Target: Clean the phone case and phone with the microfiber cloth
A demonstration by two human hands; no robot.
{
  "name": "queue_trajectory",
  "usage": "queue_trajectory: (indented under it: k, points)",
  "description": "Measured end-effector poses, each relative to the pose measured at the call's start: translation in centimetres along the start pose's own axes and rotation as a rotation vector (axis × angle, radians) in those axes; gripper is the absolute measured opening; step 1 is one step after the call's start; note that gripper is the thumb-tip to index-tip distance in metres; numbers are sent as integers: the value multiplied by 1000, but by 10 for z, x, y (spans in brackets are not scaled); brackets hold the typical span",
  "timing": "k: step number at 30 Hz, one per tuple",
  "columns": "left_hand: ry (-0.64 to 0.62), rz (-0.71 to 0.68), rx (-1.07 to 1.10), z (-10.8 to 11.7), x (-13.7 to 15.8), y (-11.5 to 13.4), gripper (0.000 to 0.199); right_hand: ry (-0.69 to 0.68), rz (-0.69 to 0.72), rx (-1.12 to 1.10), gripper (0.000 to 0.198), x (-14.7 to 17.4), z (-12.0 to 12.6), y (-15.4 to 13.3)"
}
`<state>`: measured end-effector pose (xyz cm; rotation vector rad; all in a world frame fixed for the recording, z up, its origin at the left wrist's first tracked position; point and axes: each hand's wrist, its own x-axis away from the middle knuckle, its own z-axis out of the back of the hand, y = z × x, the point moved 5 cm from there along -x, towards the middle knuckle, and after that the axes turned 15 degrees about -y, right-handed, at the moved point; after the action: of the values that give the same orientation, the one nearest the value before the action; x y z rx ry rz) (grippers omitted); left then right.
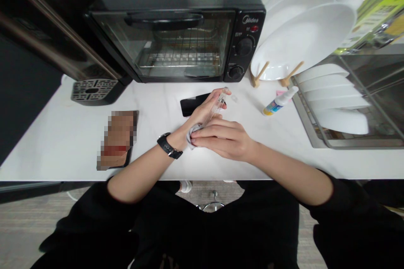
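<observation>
My left hand (200, 112), with a black watch (169, 146) on its wrist, is closed around a clear phone case (215, 110) above the white counter. The case is tilted, seen nearly edge-on. My right hand (232, 139) pinches a crumpled pale cloth (193, 136) against the near end of the case; the fingers hide part of both. Just behind my left hand, a black phone (190, 105) lies flat on the counter, partly covered by that hand. A small white-capped spray bottle (279, 101) stands to the right.
A black toaster oven (170, 0) stands at the back, a dark machine with a drip tray (94, 91) to its left. White plates (303, 38) lean in a wooden rack at right, beside a sink (315, 136) with stacked bowls. Another phone (116, 141) lies at left, its screen pixelated.
</observation>
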<state>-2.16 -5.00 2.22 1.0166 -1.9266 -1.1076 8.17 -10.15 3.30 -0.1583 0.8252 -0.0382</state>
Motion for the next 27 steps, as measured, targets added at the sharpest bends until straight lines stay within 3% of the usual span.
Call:
queue_trajectory:
  k: [6, 8, 10, 14, 19, 24, 27]
  points:
    - [-27, -53, 32, 5, -7, -5, 23, 4, 31, 52, 27, 2, 6, 3]
    - [-48, -88, 132, 11, -13, -11, 23, 88, 14, 101, 26, 3, 16, 8]
    - [-146, -108, 203, 12, -18, -15, 16, 207, -34, 178, 27, 6, 30, 17]
    - [-182, 60, 231, 8, -15, -22, 19, 342, -225, 301, 31, 16, 51, 43]
    - [-152, 103, 265, 2, -10, -19, 22, 287, -348, 245, 22, 23, 49, 64]
    - [-119, 146, 295, 7, -14, -26, 29, 222, -320, 176, 24, 21, 37, 57]
    - [-106, 120, 300, 9, -17, -27, 18, 193, -286, 132, 26, 17, 29, 47]
